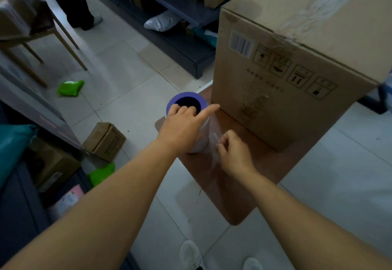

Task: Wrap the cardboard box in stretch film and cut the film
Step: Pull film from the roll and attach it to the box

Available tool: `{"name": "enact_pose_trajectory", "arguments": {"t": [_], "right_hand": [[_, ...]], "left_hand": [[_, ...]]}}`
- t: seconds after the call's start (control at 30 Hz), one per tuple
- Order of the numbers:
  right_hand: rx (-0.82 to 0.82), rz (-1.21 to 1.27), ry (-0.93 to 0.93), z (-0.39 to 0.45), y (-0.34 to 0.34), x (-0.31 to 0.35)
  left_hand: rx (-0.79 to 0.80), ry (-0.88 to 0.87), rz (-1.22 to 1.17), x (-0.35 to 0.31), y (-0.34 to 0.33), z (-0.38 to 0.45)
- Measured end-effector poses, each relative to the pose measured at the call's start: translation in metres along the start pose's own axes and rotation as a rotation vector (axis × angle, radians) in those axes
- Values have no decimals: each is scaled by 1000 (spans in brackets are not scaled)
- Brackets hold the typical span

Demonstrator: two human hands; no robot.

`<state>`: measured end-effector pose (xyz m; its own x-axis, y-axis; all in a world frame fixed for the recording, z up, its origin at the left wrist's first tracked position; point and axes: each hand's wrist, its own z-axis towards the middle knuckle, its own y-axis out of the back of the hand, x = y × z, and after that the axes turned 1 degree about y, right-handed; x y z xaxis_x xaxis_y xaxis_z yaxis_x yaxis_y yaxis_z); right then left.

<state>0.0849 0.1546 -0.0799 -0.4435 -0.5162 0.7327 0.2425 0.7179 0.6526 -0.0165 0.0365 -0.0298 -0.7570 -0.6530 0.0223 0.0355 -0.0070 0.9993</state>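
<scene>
Green plastic parcels [71, 87] lie on the pale tiled floor [127, 79] at the left, near a small brown cardboard carton [104, 141]; the left hand [180, 127] holds the upright roll of clear stretch film with a purple core [186, 103], fingers curled over its top rim, index finger pointing at the box; just right, the right hand [234, 153] pinches the loose clear film end [213, 142] beside the roll; the large brown cardboard box [297, 57] stands on a low brown wooden table [233, 195] at the right
</scene>
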Motion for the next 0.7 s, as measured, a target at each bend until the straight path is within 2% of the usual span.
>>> {"name": "enact_pose_trajectory", "arguments": {"t": [0.27, 0.4, 0.47, 0.57, 0.7], "right_hand": [[-31, -115, -6, -26, 59, -43], [-56, -122, -14, -33, 83, -55], [-67, -114, 1, -37, 93, -59], [-81, -99, -6, -45, 106, -67], [-173, -76, -31, -50, 129, -78]], "left_hand": [[236, -42, -47, -51, 2, 10], [253, -62, -47, -61, 3, 9], [317, -80, -27, -65, 4, 8], [397, -14, -44, -69, 12, 10], [378, 63, -26, -80, 19, 18]]}}
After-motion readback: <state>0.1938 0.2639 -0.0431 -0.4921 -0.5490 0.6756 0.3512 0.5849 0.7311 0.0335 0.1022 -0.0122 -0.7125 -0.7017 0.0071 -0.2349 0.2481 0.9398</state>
